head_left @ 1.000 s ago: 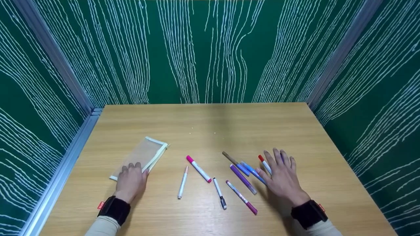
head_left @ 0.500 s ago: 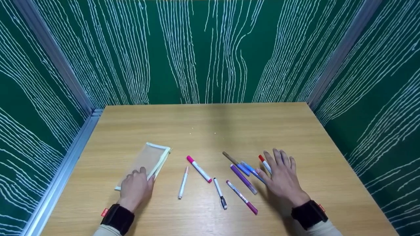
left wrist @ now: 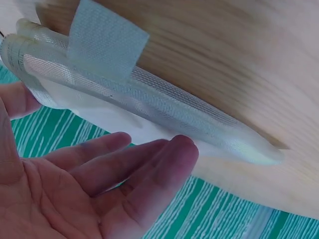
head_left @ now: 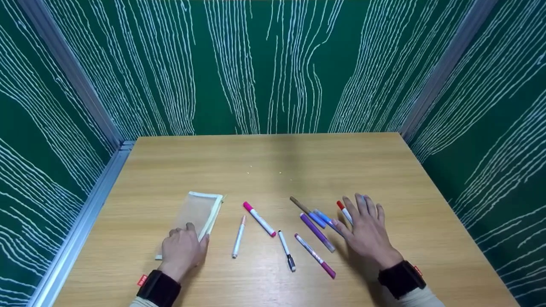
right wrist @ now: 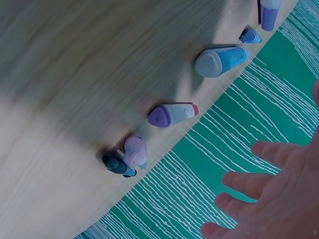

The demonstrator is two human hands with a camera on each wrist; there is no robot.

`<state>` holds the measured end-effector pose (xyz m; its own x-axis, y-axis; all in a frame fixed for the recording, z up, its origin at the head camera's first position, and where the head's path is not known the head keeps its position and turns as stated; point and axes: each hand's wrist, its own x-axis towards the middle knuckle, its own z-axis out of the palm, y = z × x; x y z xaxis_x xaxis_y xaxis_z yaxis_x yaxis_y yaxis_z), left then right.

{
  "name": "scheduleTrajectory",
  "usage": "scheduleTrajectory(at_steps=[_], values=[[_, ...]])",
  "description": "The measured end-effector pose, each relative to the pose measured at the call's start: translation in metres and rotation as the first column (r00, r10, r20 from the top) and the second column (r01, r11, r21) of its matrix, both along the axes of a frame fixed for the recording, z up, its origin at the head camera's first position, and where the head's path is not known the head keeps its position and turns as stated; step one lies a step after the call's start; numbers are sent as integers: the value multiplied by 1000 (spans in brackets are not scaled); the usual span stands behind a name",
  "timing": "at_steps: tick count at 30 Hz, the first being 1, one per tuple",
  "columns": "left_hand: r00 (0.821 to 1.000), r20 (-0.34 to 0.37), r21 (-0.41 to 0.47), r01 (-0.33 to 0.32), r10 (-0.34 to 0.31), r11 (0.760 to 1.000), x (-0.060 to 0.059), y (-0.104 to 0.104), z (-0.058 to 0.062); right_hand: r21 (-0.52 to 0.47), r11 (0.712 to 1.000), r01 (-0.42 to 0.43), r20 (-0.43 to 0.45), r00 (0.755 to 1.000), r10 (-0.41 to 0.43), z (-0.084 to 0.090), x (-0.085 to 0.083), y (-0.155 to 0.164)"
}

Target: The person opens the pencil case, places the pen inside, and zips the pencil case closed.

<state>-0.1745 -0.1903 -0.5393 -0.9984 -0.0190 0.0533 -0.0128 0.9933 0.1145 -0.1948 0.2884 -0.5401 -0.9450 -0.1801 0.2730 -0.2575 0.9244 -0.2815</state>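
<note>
A pale mesh zip pouch (head_left: 194, 213) with light blue trim lies on the left of the table. My left hand (head_left: 183, 249) rests on its near part, the thumb along the zip edge. The left wrist view shows the extended fingers (left wrist: 174, 159) over the pouch's face, not wrapped round it. At the right, my right hand (head_left: 369, 234) is spread beside several markers. It partly covers a red-capped marker (head_left: 344, 212) and a blue marker (head_left: 327, 221). A purple marker (head_left: 317, 232) lies just left of that thumb. Nothing shows between the right hand's fingers.
Between the hands are a pink-capped marker (head_left: 259, 219), a slim white pen (head_left: 239, 238), a black-and-white marker (head_left: 287, 250) and a magenta-ended marker (head_left: 315, 256). A brown-and-blue pen (head_left: 306, 211) lies behind. Green, white-streaked walls (head_left: 273, 68) enclose the wooden table (head_left: 239, 153).
My left hand and the pouch have slid together nearer and slightly right, and the pouch has turned more upright in the head view. My right hand and the markers stay put.
</note>
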Motion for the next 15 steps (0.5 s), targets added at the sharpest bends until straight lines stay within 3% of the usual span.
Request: scheduleTrajectory(at_steps=[5, 15], values=[[999, 37, -6, -12, 12, 1000, 2, 3, 0, 3, 1000, 8, 11, 1000, -8, 0, 0, -2], [1000, -21, 47, -21, 22, 999, 4, 4, -13, 1, 1000, 14, 18, 1000, -14, -2, -3, -4]])
